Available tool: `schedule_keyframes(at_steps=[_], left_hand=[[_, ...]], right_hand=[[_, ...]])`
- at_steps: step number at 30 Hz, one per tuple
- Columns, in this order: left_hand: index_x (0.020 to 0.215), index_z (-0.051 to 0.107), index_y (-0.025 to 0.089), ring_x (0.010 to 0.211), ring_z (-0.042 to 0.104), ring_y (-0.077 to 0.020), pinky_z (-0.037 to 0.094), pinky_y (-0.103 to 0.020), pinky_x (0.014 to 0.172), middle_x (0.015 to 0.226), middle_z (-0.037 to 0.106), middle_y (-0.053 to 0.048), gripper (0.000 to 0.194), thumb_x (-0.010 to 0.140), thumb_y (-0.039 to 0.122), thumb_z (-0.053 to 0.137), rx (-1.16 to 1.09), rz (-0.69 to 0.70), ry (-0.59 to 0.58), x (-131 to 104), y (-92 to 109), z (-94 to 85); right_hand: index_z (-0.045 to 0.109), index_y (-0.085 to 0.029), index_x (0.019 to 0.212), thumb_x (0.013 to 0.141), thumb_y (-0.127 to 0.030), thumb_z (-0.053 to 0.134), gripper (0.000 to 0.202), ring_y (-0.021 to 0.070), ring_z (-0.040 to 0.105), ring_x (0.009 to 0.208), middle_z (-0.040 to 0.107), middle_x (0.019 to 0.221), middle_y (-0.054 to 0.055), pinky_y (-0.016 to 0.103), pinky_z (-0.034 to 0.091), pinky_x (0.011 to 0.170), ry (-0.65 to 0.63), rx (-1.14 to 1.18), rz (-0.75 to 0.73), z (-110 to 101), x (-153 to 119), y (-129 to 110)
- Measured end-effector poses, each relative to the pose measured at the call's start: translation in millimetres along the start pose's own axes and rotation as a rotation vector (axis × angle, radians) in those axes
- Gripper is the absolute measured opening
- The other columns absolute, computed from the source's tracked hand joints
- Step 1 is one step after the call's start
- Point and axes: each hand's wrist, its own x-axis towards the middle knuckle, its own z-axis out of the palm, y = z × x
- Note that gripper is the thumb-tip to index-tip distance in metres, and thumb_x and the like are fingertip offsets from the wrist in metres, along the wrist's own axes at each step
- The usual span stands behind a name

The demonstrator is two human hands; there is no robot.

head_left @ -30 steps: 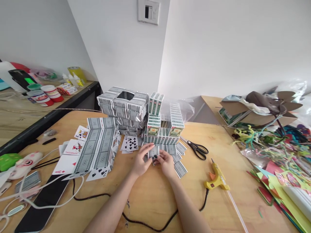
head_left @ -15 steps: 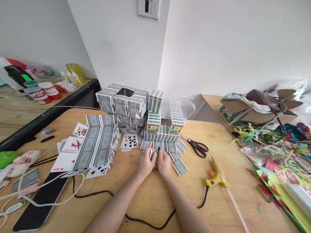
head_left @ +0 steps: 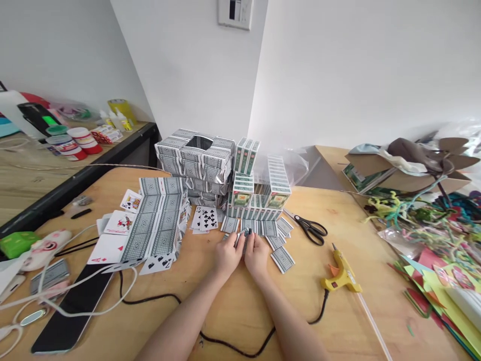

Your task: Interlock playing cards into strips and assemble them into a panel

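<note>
Pinching a grey-backed playing card [head_left: 244, 244] btw. both hands, near the table [head_left: 315, 200] (contact w/ it can't be told), just in front of the loose cards [head_left: 282, 258]. L hand [head_left: 228, 252]: fingers curled in, thumb up against them, gripping the card. R hand [head_left: 257, 252]: likewise drawn nearly closed on the same card, thumbs side by side. Most of the card is hidden; any crease can't be seen. Step in hand, as judged: pressing or folding. Best done w/ thumbs level, edges aligned first, even force from middle outward; thin coated stock prob. springs back, & may crease askew if one hand leads.

Surrounding: loose cards, flat, stiff, patterned backs up, white-bordered, some overlapping. Behind: card boxes [head_left: 240, 197], green-&-white, rectangular, in stepped rows, three upright atop at L. To L: folded card piece [head_left: 164, 235], long, trough-like; beyond it, card-covered boxes [head_left: 191, 165], stacked, top one w/ dark opening. To R: scissors [head_left: 315, 230], black looped handles; glue gun [head_left: 341, 276], yellow plastic, long translucent stick at rear. Far R: pipe cleaners [head_left: 408, 215], fuzzy, tangled, multi-col.
</note>
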Motion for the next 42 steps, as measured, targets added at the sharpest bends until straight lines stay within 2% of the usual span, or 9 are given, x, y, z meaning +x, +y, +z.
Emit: schedule_keyframes(at_steps=[5,10,15,23,26,30,32,35,42], left_hand=[[0.052,0.044,0.018,0.039,0.042,-0.0089,0.025,-0.020,0.042,0.042,0.046,0.000,0.038,0.085,0.031,0.032,-0.098,-0.055,0.027,0.7,1.1,-0.7],[0.047,0.033,0.019,0.039,0.036,-0.0083,0.025,-0.020,0.041,0.040,0.038,0.003,0.041,0.085,0.035,0.030,-0.365,-0.229,-0.034,5.6,7.0,-3.4],[0.047,0.027,0.019,0.041,0.033,-0.0079,0.025,-0.020,0.041,0.041,0.032,0.004,0.041,0.084,0.037,0.031,-0.477,-0.275,-0.060,7.8,9.2,-4.9],[0.065,0.054,0.016,0.046,0.046,-0.0104,0.032,-0.021,0.046,0.050,0.051,0.001,0.038,0.087,0.033,0.029,-0.308,-0.149,-0.141,3.8,-5.5,-12.5],[0.076,0.058,0.017,0.061,0.055,-0.0139,0.040,-0.023,0.057,0.062,0.059,-0.003,0.036,0.088,0.029,0.027,-0.173,-0.103,-0.020,12.5,-18.6,-27.2],[0.093,0.057,0.016,0.096,0.053,-0.0242,0.041,-0.035,0.082,0.092,0.062,-0.010,0.023,0.080,0.030,0.044,0.105,-0.014,0.073,29.0,-35.7,-38.9],[0.108,0.051,0.014,0.114,0.042,-0.0281,0.035,-0.040,0.093,0.112,0.056,-0.012,0.036,0.076,0.028,0.049,0.205,-0.003,0.059,32.2,-43.0,-36.9],[0.121,0.042,0.009,0.120,0.037,-0.0304,0.031,-0.044,0.098,0.123,0.048,-0.017,0.050,0.074,0.027,0.050,0.308,-0.039,0.009,30.0,-53.1,-28.1],[0.113,0.052,0.007,0.118,0.041,-0.0295,0.033,-0.045,0.097,0.121,0.050,-0.018,0.038,0.084,0.025,0.036,0.351,-0.036,-0.008,27.1,-64.7,-19.0]], right_hand=[[0.041,-0.021,0.053,0.085,-0.053,0.024,0.048,0.0126,0.039,0.040,0.045,0.043,-0.001,0.025,0.026,0.044,-0.022,0.050,-0.020,-0.9,1.0,1.4],[0.039,-0.021,0.055,0.083,-0.055,0.027,0.045,0.0116,0.039,0.036,0.040,0.039,-0.004,0.024,0.027,0.039,-0.111,0.246,0.098,-0.5,-0.6,0.7],[0.037,-0.022,0.057,0.084,-0.053,0.030,0.042,0.0110,0.038,0.033,0.039,0.037,-0.005,0.023,0.027,0.036,-0.140,0.345,0.131,0.4,-4.7,0.7],[0.039,-0.021,0.059,0.083,-0.052,0.033,0.040,0.0103,0.039,0.032,0.040,0.036,-0.006,0.022,0.029,0.034,-0.130,0.342,0.130,-7.7,1.7,4.7],[0.037,-0.021,0.060,0.080,-0.058,0.034,0.042,0.0100,0.037,0.027,0.036,0.034,-0.007,0.022,0.028,0.030,-0.141,0.391,0.229,-11.7,7.1,5.7],[0.037,-0.022,0.062,0.077,-0.060,0.037,0.042,0.0095,0.037,0.026,0.033,0.037,-0.009,0.022,0.029,0.028,-0.127,0.394,0.262,-12.6,9.7,5.3],[0.036,-0.022,0.062,0.077,-0.060,0.039,0.041,0.0090,0.038,0.027,0.031,0.039,-0.010,0.021,0.031,0.029,-0.130,0.388,0.246,-12.2,9.4,4.9],[0.035,-0.022,0.062,0.077,-0.058,0.040,0.039,0.0084,0.038,0.028,0.030,0.042,-0.010,0.021,0.032,0.030,-0.134,0.402,0.236,-11.6,9.1,5.8],[0.033,-0.022,0.060,0.077,-0.053,0.044,0.038,0.0082,0.038,0.031,0.030,0.042,-0.010,0.020,0.029,0.033,-0.133,0.370,0.209,-8.6,9.9,15.1]])
